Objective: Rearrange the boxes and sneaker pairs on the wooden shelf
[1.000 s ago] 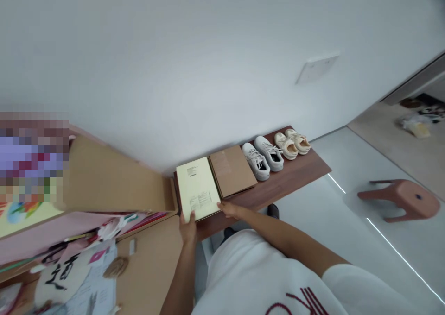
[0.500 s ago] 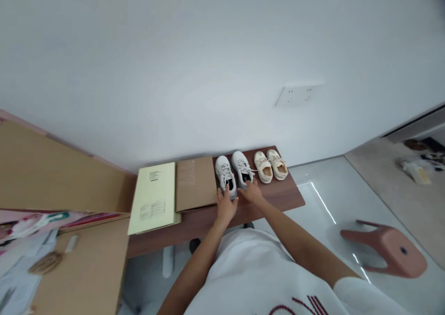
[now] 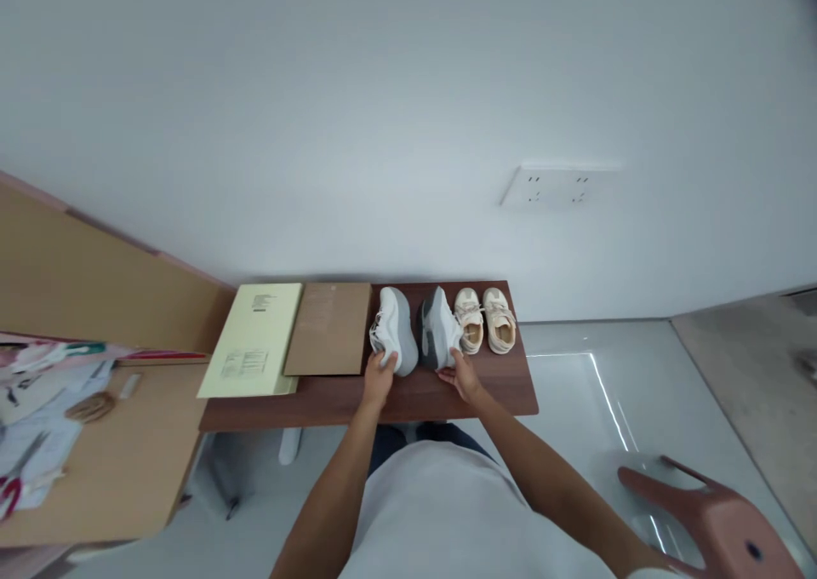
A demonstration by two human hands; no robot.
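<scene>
My left hand (image 3: 379, 378) grips the heel of a white sneaker (image 3: 397, 328), which is tipped toward the left with its grey sole side facing right. By the heel, my right hand (image 3: 463, 376) holds the other white sneaker (image 3: 440, 330), tilted the opposite way so its grey sole shows on the left. Both sneakers are over the brown wooden table (image 3: 408, 400), toes toward the wall. Just right of them, a cream shoe (image 3: 470, 319) and its mate, another cream shoe (image 3: 499, 319), sit upright. The sneakers' openings are mostly hidden.
A brown cardboard box (image 3: 330, 328) and a pale yellow box (image 3: 255, 341) lie on the table's left part. Further left is a cardboard-topped surface (image 3: 137, 460) with scissors (image 3: 16, 481). A pink stool (image 3: 728, 524) stands on the floor at right. A socket plate (image 3: 555, 187) is on the wall.
Both hands have taken hold of the white sneakers at the heels. The sneakers went from upright to tilted away from each other, left one leftward, right one rightward. The camera view has shifted.
</scene>
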